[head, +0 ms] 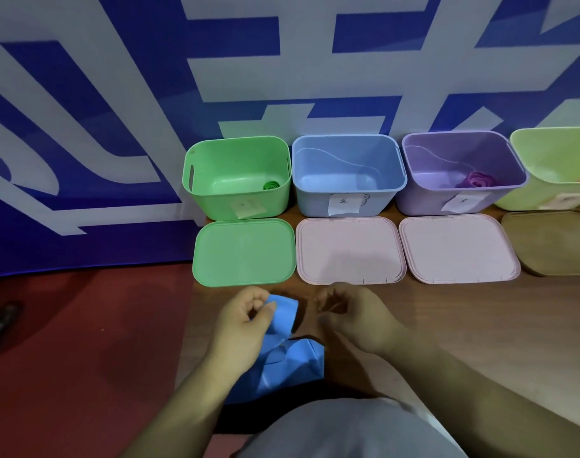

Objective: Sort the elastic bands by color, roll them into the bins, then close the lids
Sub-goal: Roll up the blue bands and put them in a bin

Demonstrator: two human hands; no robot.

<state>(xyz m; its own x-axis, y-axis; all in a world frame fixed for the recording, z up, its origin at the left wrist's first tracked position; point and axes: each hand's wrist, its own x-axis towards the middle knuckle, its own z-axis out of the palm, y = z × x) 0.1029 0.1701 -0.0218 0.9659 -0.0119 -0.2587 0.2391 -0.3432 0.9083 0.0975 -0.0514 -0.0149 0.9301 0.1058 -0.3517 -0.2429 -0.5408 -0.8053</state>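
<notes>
the left hand pinches the top of a blue elastic band, whose rest lies crumpled on the wooden table; the right hand curls just beside it, its grip too blurred to tell. paper labels on the green bin, blue bin and purple bin carry unreadable handwriting, and loose lids lie flat before them.

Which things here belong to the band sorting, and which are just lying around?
Job: blue band, left hand, green bin, blue bin, purple bin, yellow-green bin, green lid, two pink lids, brown lid.
Lying about: banner, dark object on floor.
</notes>
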